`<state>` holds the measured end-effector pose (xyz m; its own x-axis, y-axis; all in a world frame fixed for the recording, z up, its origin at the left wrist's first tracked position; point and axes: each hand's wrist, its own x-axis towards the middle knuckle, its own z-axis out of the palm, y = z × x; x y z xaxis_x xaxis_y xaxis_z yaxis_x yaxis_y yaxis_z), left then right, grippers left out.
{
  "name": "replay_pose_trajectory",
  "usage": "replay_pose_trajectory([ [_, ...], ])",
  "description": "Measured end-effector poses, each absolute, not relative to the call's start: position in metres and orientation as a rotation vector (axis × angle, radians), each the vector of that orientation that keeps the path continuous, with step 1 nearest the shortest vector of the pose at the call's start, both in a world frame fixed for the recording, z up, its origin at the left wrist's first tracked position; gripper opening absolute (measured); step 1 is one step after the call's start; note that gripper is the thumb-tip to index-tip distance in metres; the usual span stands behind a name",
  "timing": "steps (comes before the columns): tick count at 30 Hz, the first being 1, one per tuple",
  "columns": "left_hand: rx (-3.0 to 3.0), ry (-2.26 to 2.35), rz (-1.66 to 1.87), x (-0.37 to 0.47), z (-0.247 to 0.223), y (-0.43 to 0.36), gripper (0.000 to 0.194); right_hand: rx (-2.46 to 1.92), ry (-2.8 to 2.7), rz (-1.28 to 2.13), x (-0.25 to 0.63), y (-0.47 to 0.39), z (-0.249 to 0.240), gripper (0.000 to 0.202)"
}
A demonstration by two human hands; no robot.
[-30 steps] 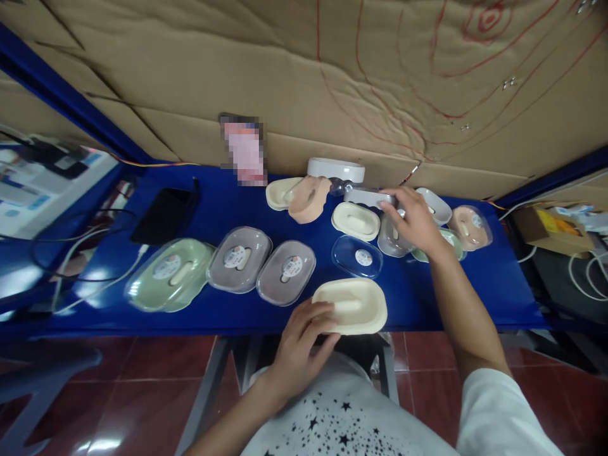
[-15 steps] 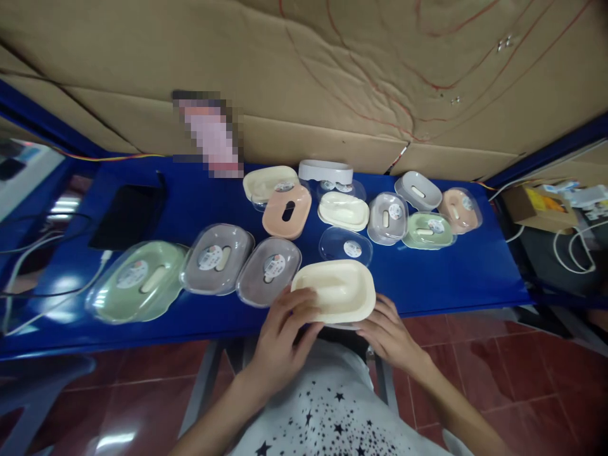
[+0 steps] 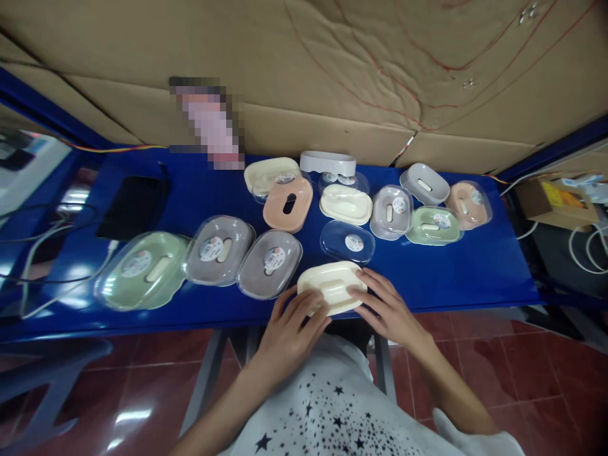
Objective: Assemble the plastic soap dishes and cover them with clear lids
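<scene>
A cream plastic soap dish (image 3: 332, 292) lies at the table's front edge, a raised oblong in its middle. My left hand (image 3: 297, 323) grips its left and near side, fingers over the rim. From the right, my right hand (image 3: 387, 307) holds it with fingers bent over the rim. Just beyond sits a clear lid (image 3: 348, 243) with a round label. To the left is a grey lidded soap dish (image 3: 268, 266), and farther back are another cream piece (image 3: 346, 204) and a peach piece with a slot (image 3: 287, 209).
More lidded soap dishes stand around: a green one (image 3: 142, 272) at left, a grey one (image 3: 390, 215), a green one (image 3: 433, 227) and a peach one (image 3: 470, 206) at right. A black phone-like device (image 3: 133, 208) with cables lies at left. Cardboard (image 3: 285, 76) backs the blue table (image 3: 441, 278).
The cream soap dish has gone from tilted up, showing its hollow, to lower and flatter, with a raised oblong showing. My right hand's fingers have moved over its rim.
</scene>
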<state>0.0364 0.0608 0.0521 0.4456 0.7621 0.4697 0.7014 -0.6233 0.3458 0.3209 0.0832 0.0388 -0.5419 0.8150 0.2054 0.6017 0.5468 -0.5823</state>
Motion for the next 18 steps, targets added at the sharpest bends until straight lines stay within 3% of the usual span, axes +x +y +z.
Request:
replay_pose_trajectory([
  [7,2.461,1.389,0.956,0.037,0.044,0.061,0.041,-1.179,-2.128,0.62,0.338,0.089,0.042,0.045],
  [11,2.48,1.324,0.841,0.036,0.04,0.06,0.032,-1.367,-1.975,0.502,0.375,0.07,0.043,0.043],
  [18,2.238,1.273,1.279,0.027,0.054,0.058,0.029,-1.448,-2.022,0.378,0.395,0.034,0.035,0.036],
])
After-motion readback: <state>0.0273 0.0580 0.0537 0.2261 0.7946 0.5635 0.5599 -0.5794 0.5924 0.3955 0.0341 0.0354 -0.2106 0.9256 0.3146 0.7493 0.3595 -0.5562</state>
